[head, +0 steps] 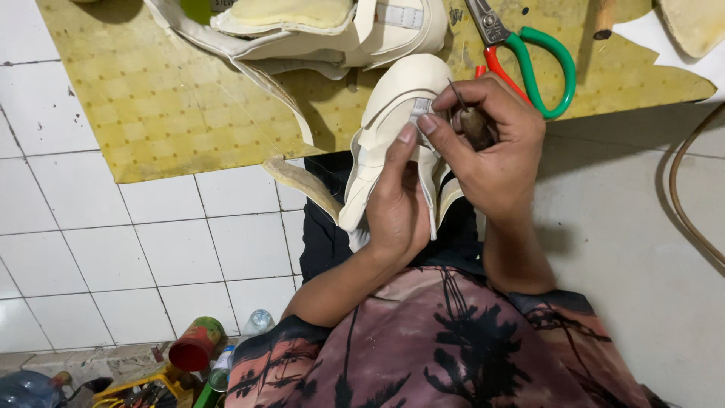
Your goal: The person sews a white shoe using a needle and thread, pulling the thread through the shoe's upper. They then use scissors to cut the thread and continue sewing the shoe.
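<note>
Cream shoe upper (pixel 393 113) lay over your lap, toe toward yellow mat (pixel 174 106). Your left hand (pixel 396 200) clamped its side, thumb pressed near strap. Your right hand (pixel 495 143) closed around wooden-handled awl (pixel 472 121), tip at strap. Scissors (pixel 529 57) with red and green handles just beyond. Second cream upper (pixel 332 30) farther up mat. White tile floor (pixel 151 242) at left.

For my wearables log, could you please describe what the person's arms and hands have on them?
Both forearms are bare, as are the left hand and right hand: no gloves, rings, watch or bracelets visible. The short-sleeved shirt is dusky pink with black palm-tree silhouettes.
</note>
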